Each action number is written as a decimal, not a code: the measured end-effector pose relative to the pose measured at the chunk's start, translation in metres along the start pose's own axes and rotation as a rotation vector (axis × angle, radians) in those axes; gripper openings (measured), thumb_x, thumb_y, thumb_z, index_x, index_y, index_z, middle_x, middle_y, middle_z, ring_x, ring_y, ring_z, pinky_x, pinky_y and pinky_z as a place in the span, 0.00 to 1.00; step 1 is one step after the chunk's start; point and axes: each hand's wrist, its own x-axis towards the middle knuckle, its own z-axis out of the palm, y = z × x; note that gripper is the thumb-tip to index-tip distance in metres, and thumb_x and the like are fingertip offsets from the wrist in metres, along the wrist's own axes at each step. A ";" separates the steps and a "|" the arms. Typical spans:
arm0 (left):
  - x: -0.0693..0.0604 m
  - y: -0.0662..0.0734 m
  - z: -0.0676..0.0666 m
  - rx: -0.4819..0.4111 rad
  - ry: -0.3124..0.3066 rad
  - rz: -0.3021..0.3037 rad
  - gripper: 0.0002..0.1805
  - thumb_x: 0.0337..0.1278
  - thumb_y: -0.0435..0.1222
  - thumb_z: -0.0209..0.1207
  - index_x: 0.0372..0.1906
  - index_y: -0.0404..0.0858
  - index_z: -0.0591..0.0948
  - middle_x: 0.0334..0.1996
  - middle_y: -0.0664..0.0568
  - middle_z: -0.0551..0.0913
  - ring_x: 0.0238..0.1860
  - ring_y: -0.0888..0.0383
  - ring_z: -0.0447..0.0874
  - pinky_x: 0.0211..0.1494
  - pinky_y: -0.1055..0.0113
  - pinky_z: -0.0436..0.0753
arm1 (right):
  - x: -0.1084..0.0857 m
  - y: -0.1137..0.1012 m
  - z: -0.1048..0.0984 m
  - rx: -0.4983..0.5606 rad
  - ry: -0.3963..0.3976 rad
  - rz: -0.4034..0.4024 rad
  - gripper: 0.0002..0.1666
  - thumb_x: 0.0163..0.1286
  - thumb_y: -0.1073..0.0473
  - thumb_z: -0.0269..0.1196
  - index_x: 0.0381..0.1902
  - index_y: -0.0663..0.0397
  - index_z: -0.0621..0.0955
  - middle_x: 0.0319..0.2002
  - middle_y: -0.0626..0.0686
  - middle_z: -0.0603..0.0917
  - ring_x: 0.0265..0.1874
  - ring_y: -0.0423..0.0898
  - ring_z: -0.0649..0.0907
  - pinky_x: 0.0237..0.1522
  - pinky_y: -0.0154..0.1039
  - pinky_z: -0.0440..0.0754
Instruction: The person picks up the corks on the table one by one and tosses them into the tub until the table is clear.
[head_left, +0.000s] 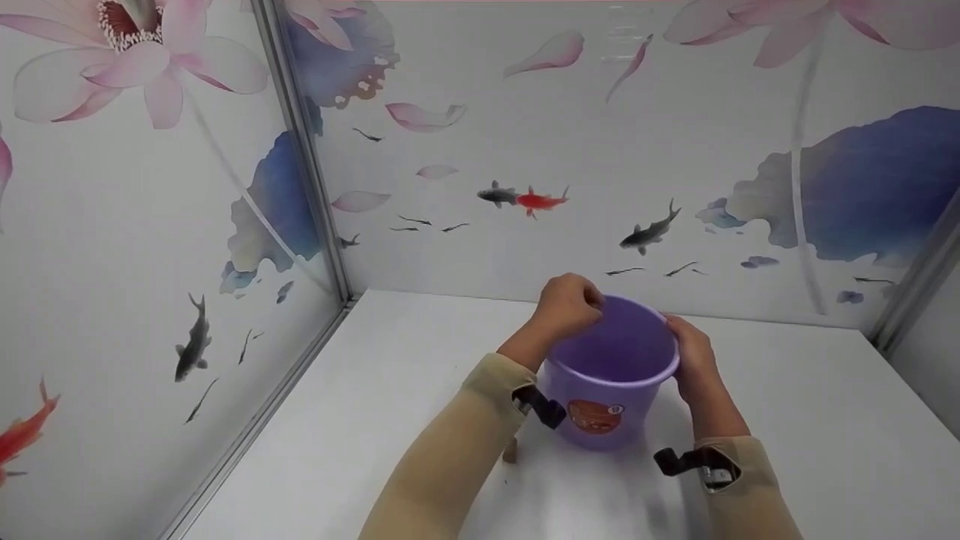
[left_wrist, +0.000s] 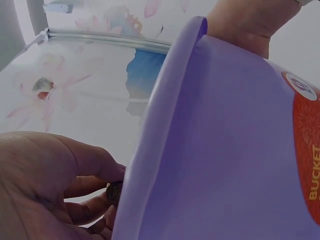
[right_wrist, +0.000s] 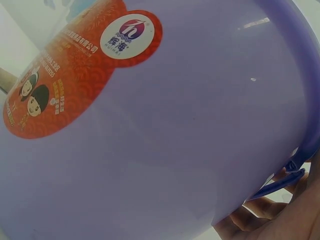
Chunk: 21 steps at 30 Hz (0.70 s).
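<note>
A purple plastic bucket [head_left: 606, 405] with a red-orange label stands on the white table, its mouth tilted a little towards me. Over the bucket's left rim, my left hand [head_left: 568, 306] has its fingers bent inward. In the left wrist view, that hand pinches a small, brown, rounded piece [left_wrist: 114, 193], partly hidden behind the rim. On the right side, my right hand [head_left: 694, 356] grips the bucket near its rim. The right wrist view shows its fingers [right_wrist: 257, 212] against the outer wall, beside the purple handle [right_wrist: 280, 184].
Another small brown piece [head_left: 510, 451] lies on the white table [head_left: 315, 420], left of the bucket and partly behind my left sleeve. White panels [head_left: 480, 247] printed with lotus flowers and fish enclose the table at the back and sides.
</note>
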 end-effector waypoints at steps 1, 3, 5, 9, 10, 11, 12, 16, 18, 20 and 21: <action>0.001 0.001 0.000 -0.004 0.000 -0.002 0.14 0.61 0.28 0.65 0.49 0.39 0.93 0.46 0.51 0.93 0.47 0.55 0.90 0.48 0.69 0.84 | 0.001 0.000 0.000 0.001 0.000 0.000 0.29 0.88 0.52 0.43 0.74 0.64 0.74 0.46 0.33 0.86 0.50 0.34 0.83 0.54 0.31 0.81; 0.001 0.003 0.001 -0.015 -0.002 -0.007 0.14 0.61 0.29 0.66 0.50 0.39 0.93 0.46 0.51 0.93 0.48 0.55 0.90 0.48 0.69 0.85 | 0.001 -0.001 0.001 0.000 0.001 0.006 0.29 0.88 0.51 0.43 0.75 0.63 0.73 0.46 0.33 0.85 0.50 0.33 0.83 0.54 0.31 0.81; 0.001 0.005 0.002 -0.023 -0.006 -0.013 0.14 0.60 0.29 0.66 0.50 0.39 0.93 0.46 0.52 0.93 0.47 0.56 0.90 0.47 0.70 0.84 | 0.001 -0.002 0.001 -0.005 0.009 0.009 0.29 0.88 0.51 0.43 0.75 0.62 0.74 0.45 0.32 0.85 0.50 0.33 0.83 0.54 0.31 0.81; 0.000 0.008 0.006 -0.027 -0.011 -0.016 0.13 0.59 0.28 0.66 0.46 0.40 0.94 0.42 0.53 0.93 0.37 0.62 0.82 0.39 0.72 0.78 | 0.000 -0.002 0.002 -0.006 0.019 0.002 0.28 0.88 0.52 0.45 0.73 0.61 0.76 0.44 0.32 0.85 0.50 0.34 0.83 0.53 0.32 0.82; 0.000 0.008 0.006 -0.028 -0.011 -0.015 0.12 0.59 0.28 0.66 0.45 0.40 0.94 0.41 0.53 0.92 0.35 0.63 0.80 0.38 0.72 0.76 | 0.000 -0.003 0.002 -0.006 0.020 -0.001 0.28 0.88 0.52 0.45 0.72 0.61 0.76 0.44 0.32 0.85 0.50 0.34 0.83 0.53 0.32 0.82; 0.000 0.009 0.007 -0.027 -0.014 -0.011 0.12 0.59 0.28 0.65 0.44 0.40 0.94 0.40 0.53 0.92 0.34 0.63 0.77 0.37 0.72 0.74 | 0.000 -0.003 0.002 -0.003 0.019 -0.002 0.28 0.88 0.52 0.45 0.72 0.61 0.77 0.44 0.32 0.85 0.50 0.34 0.83 0.53 0.32 0.82; -0.001 0.009 0.008 -0.027 -0.017 -0.011 0.13 0.59 0.28 0.65 0.45 0.41 0.94 0.41 0.53 0.92 0.34 0.63 0.78 0.38 0.72 0.74 | 0.000 -0.003 0.002 0.001 0.016 0.001 0.28 0.88 0.52 0.45 0.72 0.61 0.77 0.44 0.32 0.86 0.50 0.35 0.83 0.53 0.32 0.82; -0.003 0.011 0.009 -0.027 -0.029 -0.014 0.15 0.62 0.28 0.65 0.51 0.40 0.93 0.48 0.53 0.93 0.47 0.60 0.89 0.47 0.72 0.83 | 0.001 -0.004 0.000 0.003 0.003 0.028 0.28 0.88 0.51 0.44 0.73 0.59 0.77 0.45 0.33 0.86 0.50 0.36 0.83 0.53 0.34 0.82; -0.003 0.010 0.010 -0.026 -0.034 -0.020 0.16 0.63 0.28 0.65 0.53 0.41 0.92 0.51 0.52 0.93 0.52 0.58 0.90 0.51 0.70 0.85 | 0.001 -0.003 -0.001 0.003 -0.001 0.036 0.29 0.88 0.51 0.43 0.73 0.59 0.76 0.45 0.33 0.86 0.51 0.36 0.83 0.54 0.34 0.82; -0.003 0.009 0.010 -0.033 -0.036 -0.022 0.17 0.62 0.28 0.65 0.53 0.40 0.92 0.50 0.52 0.92 0.48 0.61 0.88 0.49 0.70 0.84 | 0.001 -0.003 -0.001 0.001 0.001 0.032 0.29 0.88 0.52 0.43 0.73 0.60 0.76 0.45 0.33 0.86 0.51 0.36 0.83 0.54 0.35 0.82; -0.003 0.008 0.011 -0.034 -0.035 -0.022 0.16 0.61 0.27 0.65 0.52 0.41 0.92 0.49 0.52 0.93 0.45 0.62 0.87 0.47 0.71 0.83 | 0.001 -0.003 0.000 -0.002 0.006 0.027 0.29 0.88 0.52 0.43 0.73 0.61 0.76 0.45 0.33 0.86 0.50 0.36 0.83 0.54 0.35 0.82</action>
